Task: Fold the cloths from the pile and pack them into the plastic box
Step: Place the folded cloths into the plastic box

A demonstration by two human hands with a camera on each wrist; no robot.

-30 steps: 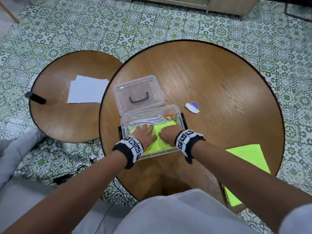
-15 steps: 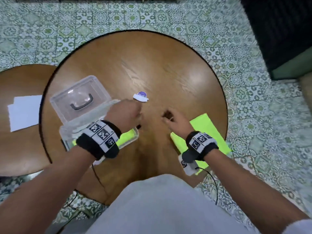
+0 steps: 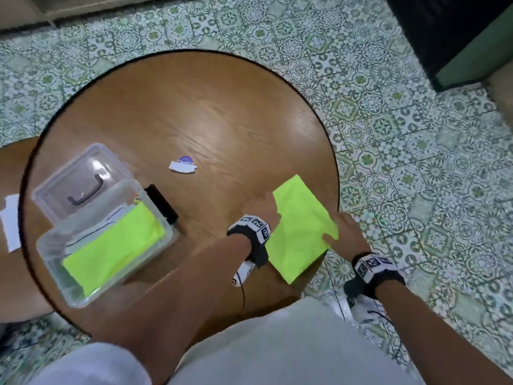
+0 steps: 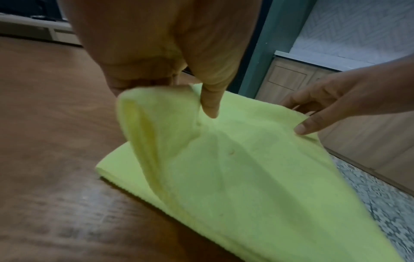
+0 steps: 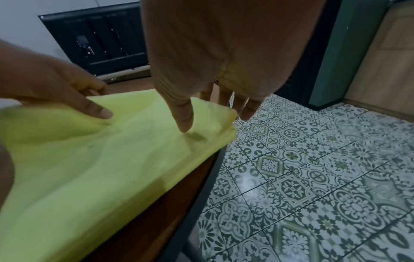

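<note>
Green-patterned floor tiles (image 3: 416, 129) fill the top and right of the head view, w/ a round wooden table (image 3: 194, 112) at centre and a dark cabinet (image 3: 458, 37) at upper right.

Cloth (image 3: 301, 229), neon yellow, lies at the table's right edge, centre-right of frame, its lower corner past the rim. Left wrist view shows more yellow layers flat on the wood under the raised one, so it's the top of a small pile.

Left hand (image 3: 262, 205) is at the cloth's left edge. In the left wrist view its thumb and curled fingers (image 4: 208, 99) pinch that edge and lift it off the layers below, so the cloth tents up from the table.

Right hand (image 3: 344, 232) is at the cloth's right corner, over the table rim. In the right wrist view the thumb (image 5: 183, 115) presses on top of the cloth and the straight fingers reach down past the corner – whether they close on it from beneath, can't tell.

Box (image 3: 108, 240), clear plastic, sits at lower left of the head view on the table's left side, well apart from both hands; a folded yellow cloth (image 3: 111, 251) fills it. Its lid (image 3: 80, 182) stands open behind it, dark handle showing. A black object (image 3: 161, 204) lies just beside the box's right wall.

Near the table's centre – a small white-and-purple sticker (image 3: 183, 164). White paper (image 3: 9, 220) shows at the left edge on a second table.
</note>
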